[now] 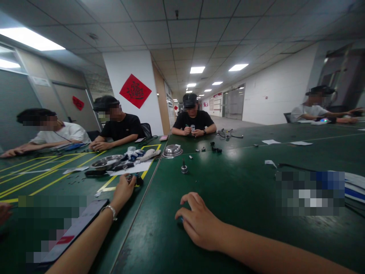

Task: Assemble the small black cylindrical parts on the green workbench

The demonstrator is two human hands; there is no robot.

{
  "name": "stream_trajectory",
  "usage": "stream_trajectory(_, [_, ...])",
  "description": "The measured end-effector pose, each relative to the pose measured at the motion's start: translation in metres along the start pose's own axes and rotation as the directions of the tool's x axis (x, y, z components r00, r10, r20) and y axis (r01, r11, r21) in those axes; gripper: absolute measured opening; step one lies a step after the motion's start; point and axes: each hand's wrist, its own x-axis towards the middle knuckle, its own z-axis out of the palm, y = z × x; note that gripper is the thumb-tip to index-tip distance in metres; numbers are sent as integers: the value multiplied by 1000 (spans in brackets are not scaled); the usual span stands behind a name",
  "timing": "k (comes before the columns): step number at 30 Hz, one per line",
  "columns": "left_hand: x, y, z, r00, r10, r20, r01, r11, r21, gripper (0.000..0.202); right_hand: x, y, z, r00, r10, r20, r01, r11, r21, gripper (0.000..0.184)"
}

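My left hand [124, 190] is closed around a small metal-and-black part [131, 178], low over the table at the yellow tape. The fingers hide much of this part, so its kind does not show. My right hand [198, 220] hovers at the middle of the table, fingers loosely curled and apart, with nothing visible in them. A spot of blue shows at its thumb tip. Beyond it, a round silver metal piece with a thin upright shaft [184, 167] stands on the green table [236, 182].
A metal bowl [107, 161], gloves [149, 155] and an upturned metal dish [172, 150] lie beyond my left hand. Small black parts [216, 149] are scattered farther back. A phone [76, 232] lies by my left forearm. Several people sit around the table, one person [194, 121] opposite.
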Motion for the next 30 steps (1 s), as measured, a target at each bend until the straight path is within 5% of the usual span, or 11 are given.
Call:
stream_trajectory(6, [-10, 10, -12, 983, 92, -157, -81, 994, 77, 38, -1, 0, 1, 1000, 0, 1, 0, 1000, -5, 26])
stream_trajectory(10, [-18, 15, -9, 974, 218, -57, -214, 974, 74, 33, -1, 0, 1, 1000, -5, 8, 5, 1000, -2, 27])
stream_trajectory(15, [-20, 14, 1, 864, 503, 36, -504, 864, 21, 20, -1, -1, 0, 1000, -1, 10, 1, 1000, -7, 26])
stream_trajectory(30, [-20, 14, 2, 824, 526, 210, -538, 843, 3, 20, 0, -2, -3, 999, 14, 43, -14, 1000, -7, 26])
